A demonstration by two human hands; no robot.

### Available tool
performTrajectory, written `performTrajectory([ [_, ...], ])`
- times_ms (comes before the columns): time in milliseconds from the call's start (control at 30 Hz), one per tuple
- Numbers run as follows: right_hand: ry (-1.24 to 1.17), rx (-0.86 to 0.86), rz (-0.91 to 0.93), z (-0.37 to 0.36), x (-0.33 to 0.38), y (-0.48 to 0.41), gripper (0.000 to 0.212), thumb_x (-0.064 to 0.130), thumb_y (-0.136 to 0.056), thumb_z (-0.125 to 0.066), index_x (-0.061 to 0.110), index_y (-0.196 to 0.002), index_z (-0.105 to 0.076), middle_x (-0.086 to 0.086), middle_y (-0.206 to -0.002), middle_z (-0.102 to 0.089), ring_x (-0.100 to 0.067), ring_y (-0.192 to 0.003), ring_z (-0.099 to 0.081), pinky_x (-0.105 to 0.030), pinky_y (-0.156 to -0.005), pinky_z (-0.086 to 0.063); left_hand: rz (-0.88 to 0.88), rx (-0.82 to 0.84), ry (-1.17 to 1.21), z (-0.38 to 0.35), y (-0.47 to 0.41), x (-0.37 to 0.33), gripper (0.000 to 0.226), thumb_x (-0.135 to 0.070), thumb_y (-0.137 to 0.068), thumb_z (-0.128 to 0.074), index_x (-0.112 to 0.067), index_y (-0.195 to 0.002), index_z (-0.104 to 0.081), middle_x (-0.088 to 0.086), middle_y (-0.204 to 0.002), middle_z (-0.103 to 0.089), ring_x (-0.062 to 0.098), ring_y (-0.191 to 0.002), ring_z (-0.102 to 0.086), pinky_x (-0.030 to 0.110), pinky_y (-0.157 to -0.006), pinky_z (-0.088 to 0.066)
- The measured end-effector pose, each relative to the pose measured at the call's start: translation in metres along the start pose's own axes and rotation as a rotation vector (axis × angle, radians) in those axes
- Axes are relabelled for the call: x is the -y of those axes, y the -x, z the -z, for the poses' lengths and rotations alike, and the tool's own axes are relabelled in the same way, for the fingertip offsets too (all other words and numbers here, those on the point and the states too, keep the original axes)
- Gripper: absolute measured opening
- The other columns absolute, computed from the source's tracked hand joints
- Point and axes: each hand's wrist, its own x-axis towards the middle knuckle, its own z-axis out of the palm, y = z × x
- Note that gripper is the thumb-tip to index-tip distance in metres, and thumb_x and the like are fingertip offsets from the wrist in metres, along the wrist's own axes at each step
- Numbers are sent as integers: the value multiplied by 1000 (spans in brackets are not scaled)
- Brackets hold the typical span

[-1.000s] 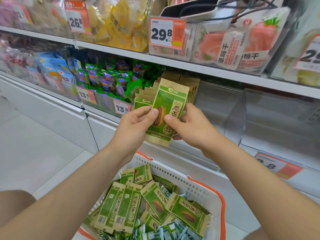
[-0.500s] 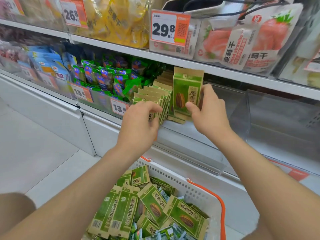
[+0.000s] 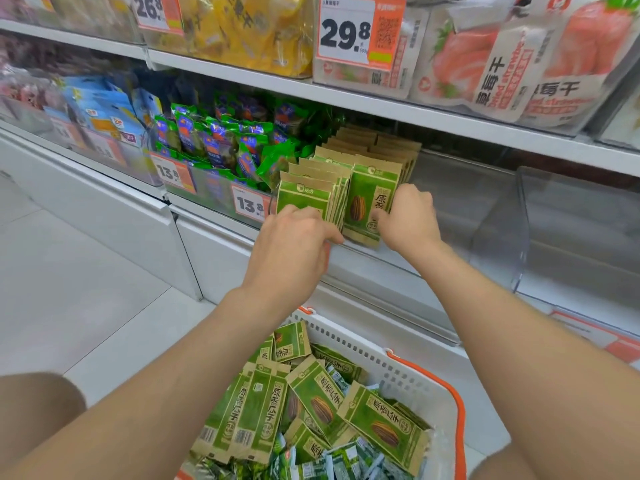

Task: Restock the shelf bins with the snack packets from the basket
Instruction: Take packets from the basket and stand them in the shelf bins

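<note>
A green and tan sunflower-seed packet (image 3: 367, 206) stands upright at the front of the right row in the clear shelf bin (image 3: 450, 209). My right hand (image 3: 408, 218) pinches its right edge, thumb on the front. My left hand (image 3: 294, 247) curls over the front of the left row of like packets (image 3: 304, 197), fingertips touching their lower edge. Below my arms, the white basket (image 3: 408, 375) with orange handles holds several more of the same packets (image 3: 322, 403), lying loose.
Blue and green snack bags (image 3: 221, 143) fill the bin to the left behind a 13.8 price tag (image 3: 250, 204). To the right the clear bins (image 3: 571, 230) look bare. The upper shelf carries strawberry bags (image 3: 502, 60) and yellow bags (image 3: 249, 29). White floor lies left.
My right hand has lowered the packet from above the rows down to the front of the right row. My left hand stayed on the left row. The camera moved closer.
</note>
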Motion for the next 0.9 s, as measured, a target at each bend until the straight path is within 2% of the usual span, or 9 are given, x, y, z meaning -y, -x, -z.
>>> performTrajectory([
  [200, 78, 87, -34, 7, -2, 3, 37, 39, -98, -69, 8, -118, -63, -17, -114, -60, -37, -109, -59, -37, -77, -44, -22, 9, -23, -3, 0, 2, 30, -15, -98, -59, -31, -114, -78, -3, -107, -70, 28, -99, -56, 49, -86, -49],
  [300, 104, 116, -32, 15, -1, 8, 39, 45, -96, -69, 10, -113, -64, -12, -105, -58, -37, -99, -64, -37, -76, -51, -47, -62, -40, -5, 3, 3, 21, -14, -93, -67, -25, -110, -75, -1, -106, -67, 28, -99, -56, 48, -84, -50],
  [400, 184, 93, -1, 28, 6, 21, 33, 42, -94, -67, 11, -102, -63, -14, -104, -63, -39, -90, -65, -42, -74, -56, -49, -180, -79, -4, 10, 1, 4, -21, -89, -69, -21, -89, -64, -4, -87, -58, 23, -85, -51, 40, -68, -45],
  [467, 252, -11, 52, 39, 16, 37, 22, 33, -93, -63, 12, -89, -59, -12, -92, -61, -39, -85, -61, -40, -68, -49, 70, -220, -131, -6, 18, -3, 24, -32, -90, -63, -22, -70, -55, -6, -68, -53, 23, -68, -51, 32, -54, -35],
  [533, 227, -114, 113, 48, 32, 58, 15, 28, -90, -58, 14, -85, -63, -8, -84, -58, -36, -80, -58, -37, -66, -44, 252, -56, -204, -15, 26, -2, 40, -41, -91, -53, -19, -59, -46, -3, -57, -48, 26, -55, -50, 28, -50, -31],
  [600, 136, -114, 193, 52, 47, 85, 16, 30, -88, -57, 19, -86, -69, -3, -77, -59, -32, -76, -57, -36, -66, -49, 326, 220, -290, -28, 35, 1, 42, -44, -93, -49, -16, -62, -43, 2, -66, -53, 29, -61, -53, 30, -56, -38],
  [733, 114, 180, 433, 33, 58, 131, 16, 33, -87, -59, 20, -84, -67, -1, -76, -66, -25, -68, -64, -36, -59, -57, 242, 740, -367, -56, 56, 17, 22, -38, -99, -51, -18, -103, -59, 8, -116, -65, 32, -104, -66, 36, -76, -47],
  [833, 321, 446, 527, 15, 52, 145, 19, 35, -91, -59, 18, -98, -62, -2, -84, -52, -34, -82, -61, -35, -65, -48, 194, 999, -412, -81, 79, 30, 30, -23, -100, -49, -17, -126, -63, 6, -128, -66, 29, -111, -66, 42, -90, -56],
  [900, 428, 540, 548, 7, 46, 149, 19, 34, -94, -59, 18, -89, -50, -1, -77, -38, -33, -79, -53, -35, -64, -41, 164, 1122, -448, -94, 92, 36, 34, -15, -99, -51, -16, -131, -62, 6, -132, -64, 29, -113, -66, 40, -89, -56],
])
